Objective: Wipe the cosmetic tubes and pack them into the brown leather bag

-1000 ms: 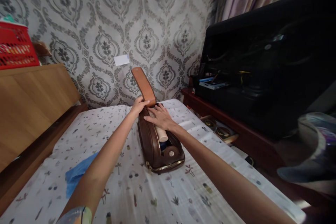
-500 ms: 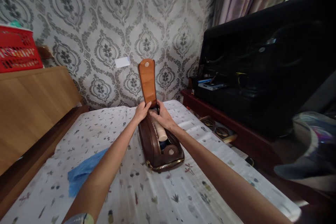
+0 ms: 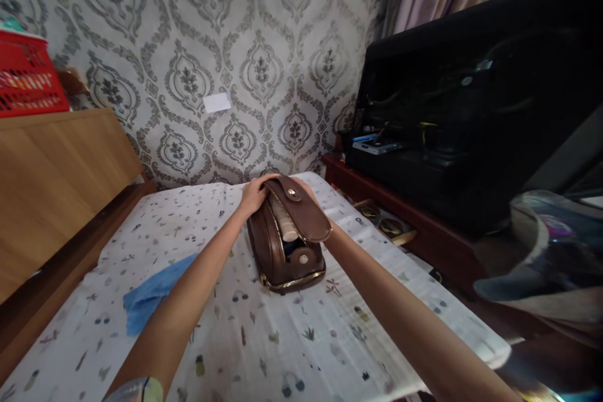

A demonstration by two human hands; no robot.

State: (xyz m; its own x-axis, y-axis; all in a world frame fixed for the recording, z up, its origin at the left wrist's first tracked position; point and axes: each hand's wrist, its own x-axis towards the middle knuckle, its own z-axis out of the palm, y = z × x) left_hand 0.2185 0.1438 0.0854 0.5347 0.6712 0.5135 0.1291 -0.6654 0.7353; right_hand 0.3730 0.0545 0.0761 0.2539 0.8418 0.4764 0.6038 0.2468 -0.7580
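fingers of the left hand (image 3: 253,196) bend over the bag's (image 3: 267,242) far end, whether pinching unclear; the right hand (image 3: 305,187) is mostly behind the flap (image 3: 301,210), its fingers hidden; upright half a second ago, the flap now slopes forward, partly covering the open top, unfastened; the bag sits on a bed (image 3: 245,345) near a blue cloth (image 3: 151,295); patterned wall (image 3: 188,25) behind, tv (image 3: 433,100) at right.

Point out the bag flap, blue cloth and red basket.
Bag flap (image 3: 307,212): head view, its brown outer face.
Blue cloth (image 3: 151,293): head view, its uncovered middle.
Red basket (image 3: 31,90): head view, its slotted wall.
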